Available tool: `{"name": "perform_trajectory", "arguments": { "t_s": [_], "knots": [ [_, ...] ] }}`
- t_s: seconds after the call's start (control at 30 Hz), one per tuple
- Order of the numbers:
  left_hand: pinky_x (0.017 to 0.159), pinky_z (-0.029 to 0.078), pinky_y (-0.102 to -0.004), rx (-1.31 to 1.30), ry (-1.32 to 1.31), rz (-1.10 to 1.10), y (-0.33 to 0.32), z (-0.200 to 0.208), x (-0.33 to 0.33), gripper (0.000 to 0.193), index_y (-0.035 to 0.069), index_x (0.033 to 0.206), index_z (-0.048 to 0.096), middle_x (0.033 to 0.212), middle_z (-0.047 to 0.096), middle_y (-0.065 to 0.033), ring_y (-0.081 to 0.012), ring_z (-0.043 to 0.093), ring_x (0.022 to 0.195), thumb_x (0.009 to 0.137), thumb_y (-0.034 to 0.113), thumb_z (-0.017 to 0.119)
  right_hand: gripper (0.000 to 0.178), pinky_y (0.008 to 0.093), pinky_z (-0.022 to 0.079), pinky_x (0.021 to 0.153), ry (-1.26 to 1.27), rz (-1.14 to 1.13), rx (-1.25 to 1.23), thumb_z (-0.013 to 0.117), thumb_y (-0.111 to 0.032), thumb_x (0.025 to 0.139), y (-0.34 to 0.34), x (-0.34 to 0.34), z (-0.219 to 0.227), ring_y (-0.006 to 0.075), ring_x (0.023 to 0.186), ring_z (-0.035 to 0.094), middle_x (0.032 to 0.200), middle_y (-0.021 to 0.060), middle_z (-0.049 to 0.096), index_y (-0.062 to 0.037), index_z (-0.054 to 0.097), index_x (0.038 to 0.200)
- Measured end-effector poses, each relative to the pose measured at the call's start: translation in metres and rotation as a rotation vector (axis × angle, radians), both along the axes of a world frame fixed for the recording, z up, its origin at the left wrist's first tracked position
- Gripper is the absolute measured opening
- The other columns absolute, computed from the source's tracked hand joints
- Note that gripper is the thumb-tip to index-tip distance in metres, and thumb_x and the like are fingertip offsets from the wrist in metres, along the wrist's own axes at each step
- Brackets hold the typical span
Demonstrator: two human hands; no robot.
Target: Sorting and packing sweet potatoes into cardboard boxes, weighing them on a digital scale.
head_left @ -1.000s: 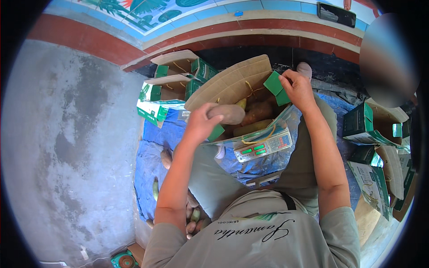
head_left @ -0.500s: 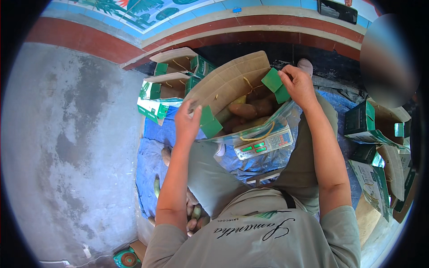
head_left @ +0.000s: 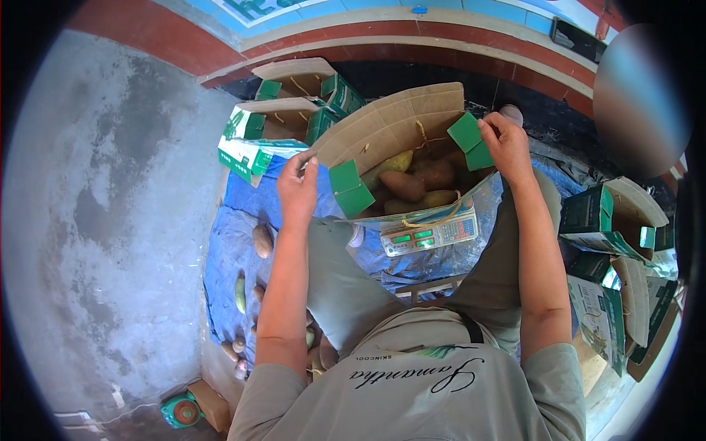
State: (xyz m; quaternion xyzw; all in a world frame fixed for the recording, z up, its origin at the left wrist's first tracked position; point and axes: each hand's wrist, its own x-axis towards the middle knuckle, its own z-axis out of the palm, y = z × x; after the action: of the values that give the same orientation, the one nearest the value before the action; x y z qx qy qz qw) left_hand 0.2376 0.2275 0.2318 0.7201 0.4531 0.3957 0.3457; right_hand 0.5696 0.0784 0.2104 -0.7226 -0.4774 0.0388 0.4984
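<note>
Before me a carton stands open on a scale with lit green displays. Its tall brown back flap is raised, and green tabs stick out at both ends. Inside lie several brown, bulbous pieces of produce and a longer yellow-green one; their exact kind is unclear. My right hand pinches the green tab at the carton's right corner. At the left end, my left hand has thumb and fingers closed at the edge of the back flap.
Two open green-and-white cartons stand at the back left, and more cartons at the right. Blue sheeting covers the floor, with loose brown and green produce by my left leg. A phone-like dark object rests on the ledge.
My left hand has shifted left, from beside the green tab to the end of the back flap. My right hand still holds its tab. The view has shifted slightly.
</note>
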Motion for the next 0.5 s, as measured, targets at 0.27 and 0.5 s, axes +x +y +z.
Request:
{"name": "perform_trajectory", "arguments": {
  "t_s": [0.27,0.5],
  "knots": [
    [0.073,0.047,-0.0261,-0.004,-0.052,0.028,-0.0036,0.004,-0.0041,0.02,0.0,0.101,0.064,0.094,0.064,-0.007,-0.0116,0.058,0.081,0.087,0.013,0.06,0.016,0.034,0.044,0.055,0.002,0.005,-0.026,0.061,-0.017,0.084,0.0015,0.0,-0.0027,0.026,0.057,0.056,0.064,0.0142,0.058,-0.002,0.06,0.077],
    [0.075,0.048,-0.0278,-0.01,-0.049,0.032,-0.0034,0.0017,-0.0052,0.02,0.0,0.1,0.064,0.094,0.064,-0.0098,-0.0145,0.059,0.083,0.087,0.015,0.06,0.016,0.0328,0.043,0.054,0.009,0.01,-0.04,0.061,-0.016,0.084,0.0019,-0.0014,-0.0012,0.0244,0.056,0.056,0.063,0.0136,0.057,-0.002,0.06,0.078]
  ]
}}
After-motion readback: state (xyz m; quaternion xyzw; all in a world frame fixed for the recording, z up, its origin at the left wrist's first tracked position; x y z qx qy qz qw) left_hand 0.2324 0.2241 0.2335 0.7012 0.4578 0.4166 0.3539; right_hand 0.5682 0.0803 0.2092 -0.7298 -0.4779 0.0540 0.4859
